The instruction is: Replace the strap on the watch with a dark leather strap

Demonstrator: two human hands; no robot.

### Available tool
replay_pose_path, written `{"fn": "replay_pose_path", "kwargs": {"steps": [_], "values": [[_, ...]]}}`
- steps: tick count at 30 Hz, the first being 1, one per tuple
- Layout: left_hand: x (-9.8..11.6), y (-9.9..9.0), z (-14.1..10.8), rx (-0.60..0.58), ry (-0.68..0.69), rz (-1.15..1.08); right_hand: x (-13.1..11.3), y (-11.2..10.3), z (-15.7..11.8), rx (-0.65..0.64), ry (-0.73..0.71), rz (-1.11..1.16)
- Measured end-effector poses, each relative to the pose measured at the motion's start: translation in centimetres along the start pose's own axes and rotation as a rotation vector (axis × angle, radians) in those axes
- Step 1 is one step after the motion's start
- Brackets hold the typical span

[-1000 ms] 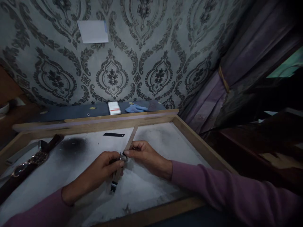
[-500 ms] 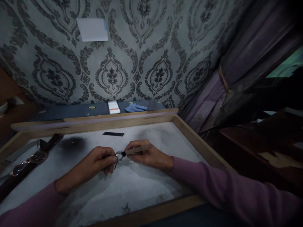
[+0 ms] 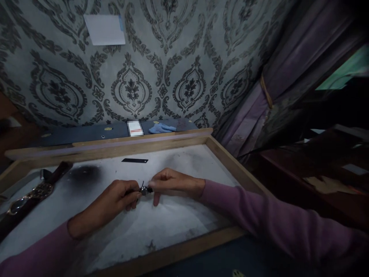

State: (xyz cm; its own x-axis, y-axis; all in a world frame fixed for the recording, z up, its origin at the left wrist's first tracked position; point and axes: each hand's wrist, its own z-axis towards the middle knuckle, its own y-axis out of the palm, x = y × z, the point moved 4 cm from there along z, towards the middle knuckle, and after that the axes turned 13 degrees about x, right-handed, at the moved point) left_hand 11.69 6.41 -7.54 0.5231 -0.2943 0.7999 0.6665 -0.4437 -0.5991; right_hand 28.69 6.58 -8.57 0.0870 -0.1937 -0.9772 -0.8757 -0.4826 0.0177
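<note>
Over the middle of the white-bottomed tray, my left hand [image 3: 122, 194] pinches a small silver watch [image 3: 144, 190] between thumb and fingers. A thin dark piece sticks up from the watch's top edge. From the right, my right hand [image 3: 170, 182] is closed with its fingertips at a dark piece on the watch's right side. Under its fingers a flat brown strip [image 3: 171, 192] shows faintly, mostly hidden. A dark blade-like strip with a small hole [image 3: 135, 160] lies on the tray just beyond both hands.
The white tray has a raised wooden rim [image 3: 230, 163]. At left lie wristwatches with dark straps [image 3: 36, 192]. On the ledge behind are a small white box [image 3: 135, 128] and a blue cloth [image 3: 162, 128]. A tied purple curtain [image 3: 256, 104] hangs at right.
The watch has turned in my left hand; the thin dark piece that pointed down now points up. My right hand has rotated, largely hiding the brown strip. The view has shifted slightly.
</note>
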Motion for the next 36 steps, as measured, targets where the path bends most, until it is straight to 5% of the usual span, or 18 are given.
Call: {"fn": "replay_pose_path", "kwargs": {"steps": [3,7,13,17,24,28,36], "values": [[0.8,-0.2,-0.5,0.085,0.176,0.209,0.7,0.5,0.1,-0.075,0.041,0.072],[1.5,-0.6,-1.0,0.192,0.319,0.295,1.1,0.0,0.5,0.02,-0.031,-0.007],[0.8,-0.2,-0.6,0.048,0.23,0.245,-1.0,0.5,-1.1,0.132,-0.425,-0.622],[0.7,0.3,-0.4,-0.017,0.155,0.156,-1.5,1.2,-1.8,0.112,-0.505,-0.732],[1.3,0.8,-0.6,0.028,0.282,0.263,-0.7,1.3,-1.1,0.033,-0.305,-0.393],[1.5,0.1,-1.1,0.17,0.482,0.472,0.1,0.8,-0.4,0.006,-0.076,-0.023],[3.3,0.3,-2.3,0.363,0.869,0.744,0.6,1.0,-0.4,-0.067,0.162,0.148]]}}
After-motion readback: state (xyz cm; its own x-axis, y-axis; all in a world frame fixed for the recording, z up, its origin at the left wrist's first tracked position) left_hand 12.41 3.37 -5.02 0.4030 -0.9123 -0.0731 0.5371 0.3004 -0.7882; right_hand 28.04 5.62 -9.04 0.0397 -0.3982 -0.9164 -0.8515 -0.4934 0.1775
